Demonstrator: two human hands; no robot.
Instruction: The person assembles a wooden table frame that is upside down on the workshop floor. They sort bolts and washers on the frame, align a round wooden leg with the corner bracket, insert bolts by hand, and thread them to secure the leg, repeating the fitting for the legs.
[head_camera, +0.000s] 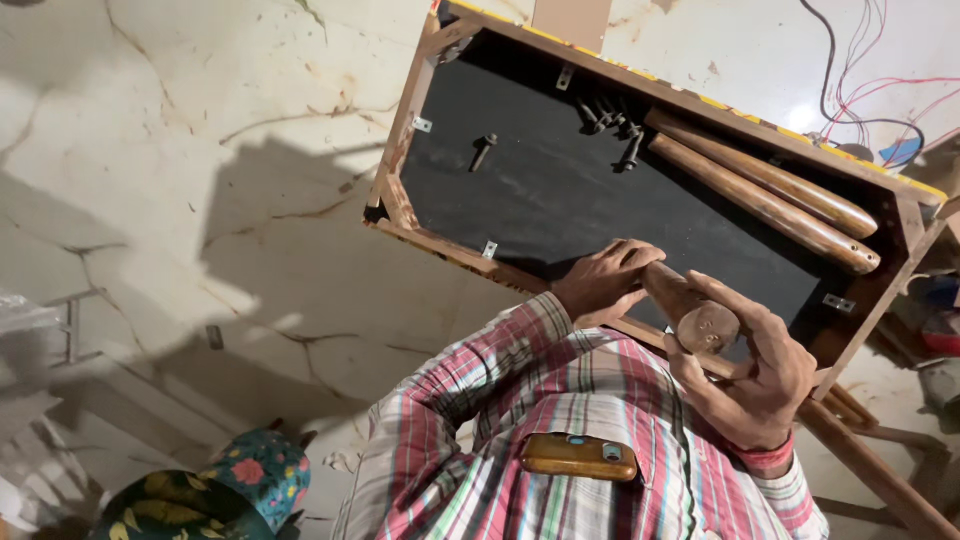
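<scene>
Left hand (605, 282): fingers clenched around the upper part of a round wooden leg (690, 310), just over the near rim of the frame.
Right hand (755, 365): fingers wrapped about the blunt end of the same wooden leg, thumb toward its end face; a red band sits at the wrist.
Wooden leg: held between both hands, slanting from the left hand down to the right, above the near edge of the wooden frame (455, 250).
Wooden frame: an upturned rectangular piece with a dark panel (560, 190) inside, lying on the marble floor (200, 150).
Inside the frame: two more turned wooden legs (770, 195) lie side by side along the far rail; a cluster of dark bolts (610, 125) rests near them, and a single bolt (482, 150) lies apart to the left.
Brackets: small metal brackets (489, 249) sit along the inner edges.
Person: wears a striped plaid shirt (520, 420); a brown phone case (578, 456) pokes from the chest pocket.
Surroundings: coloured wires (860, 90) trail at top right; a floral cloth (230, 490) shows at bottom left.
</scene>
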